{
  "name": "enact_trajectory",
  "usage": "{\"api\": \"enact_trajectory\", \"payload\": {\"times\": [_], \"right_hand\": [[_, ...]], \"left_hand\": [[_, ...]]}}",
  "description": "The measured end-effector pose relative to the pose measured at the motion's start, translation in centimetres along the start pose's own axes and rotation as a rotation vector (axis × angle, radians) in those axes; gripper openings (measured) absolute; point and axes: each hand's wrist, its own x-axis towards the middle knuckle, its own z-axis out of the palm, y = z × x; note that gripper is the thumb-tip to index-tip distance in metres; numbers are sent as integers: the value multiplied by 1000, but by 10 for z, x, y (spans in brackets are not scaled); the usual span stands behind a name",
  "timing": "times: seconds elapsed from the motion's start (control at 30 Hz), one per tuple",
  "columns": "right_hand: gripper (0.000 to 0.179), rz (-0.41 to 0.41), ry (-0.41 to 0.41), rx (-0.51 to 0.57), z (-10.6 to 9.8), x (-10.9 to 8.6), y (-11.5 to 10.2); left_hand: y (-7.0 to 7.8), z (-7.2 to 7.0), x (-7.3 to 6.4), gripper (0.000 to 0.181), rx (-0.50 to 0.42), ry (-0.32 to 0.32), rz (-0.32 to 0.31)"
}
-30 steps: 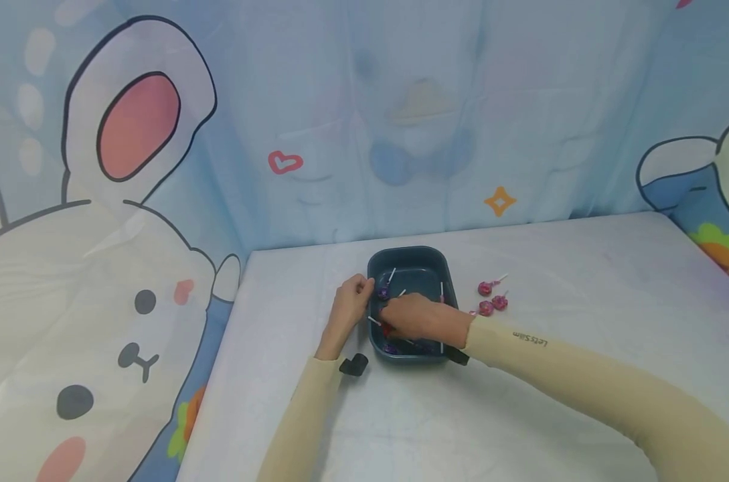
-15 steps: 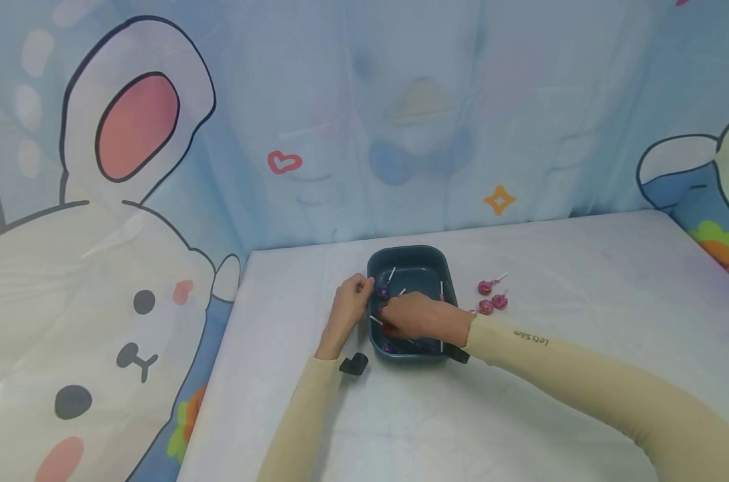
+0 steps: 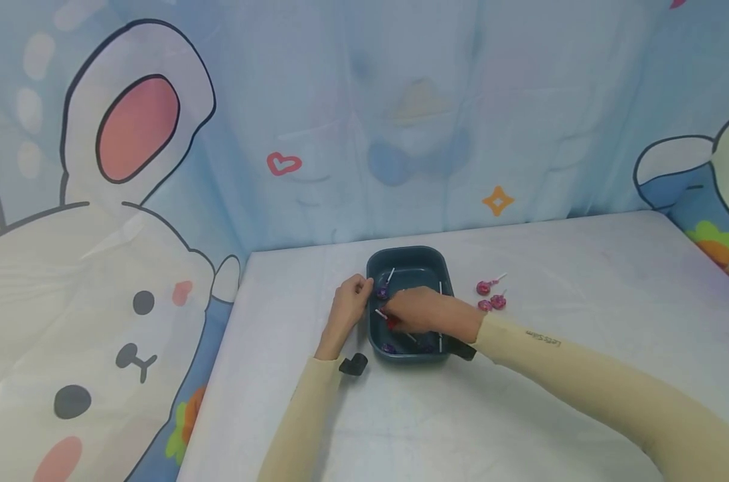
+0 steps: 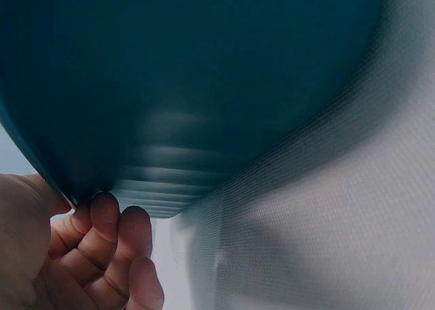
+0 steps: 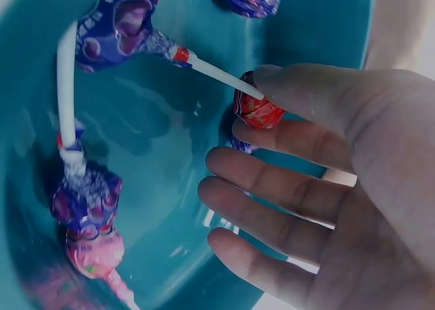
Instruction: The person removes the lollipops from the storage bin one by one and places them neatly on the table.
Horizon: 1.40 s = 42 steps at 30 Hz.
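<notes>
A dark teal basin (image 3: 408,252) stands on the table with several lollipops in it. My left hand (image 3: 347,311) pinches its left rim between thumb and fingers; the left wrist view shows the basin's outer wall (image 4: 224,72) beside those fingers. Reaching in from the right, my right hand (image 3: 427,312) holds a red-wrapped lollipop (image 5: 258,111) between thumb and index finger, with the other fingers spread below. Near it in the right wrist view lie purple-wrapped lollipops, one (image 5: 115,31) with its stick crossing in front of the red one, and a pink lollipop (image 5: 95,254).
Right of the basin, pink lollipops (image 3: 483,288) lie in a small cluster on the white tablecloth (image 3: 581,281). Behind the table hangs a blue printed curtain (image 3: 316,100). A black wrist strap piece (image 3: 354,365) sticks out beside the left wrist.
My right hand has shifted slightly right and away from me, and the red lollipop has moved with it inside the basin. The left hand stays on the rim.
</notes>
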Motion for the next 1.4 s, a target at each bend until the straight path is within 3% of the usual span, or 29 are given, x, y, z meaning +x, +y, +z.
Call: {"api": "enact_trajectory", "payload": {"times": [0.43, 0.7, 1.03, 1.4], "right_hand": [[19, 4, 78, 39, -17, -15, 24], [22, 62, 79, 58, -29, -23, 37], [13, 7, 170, 173, -32, -38, 71], [11, 126, 206, 222, -36, -54, 101]], "left_hand": [[1, -1, 0, 30, -20, -14, -40], [0, 0, 1, 30, -19, -5, -28], [1, 1, 1, 30, -27, -6, -25], [0, 0, 1, 30, -17, -5, -30]]}}
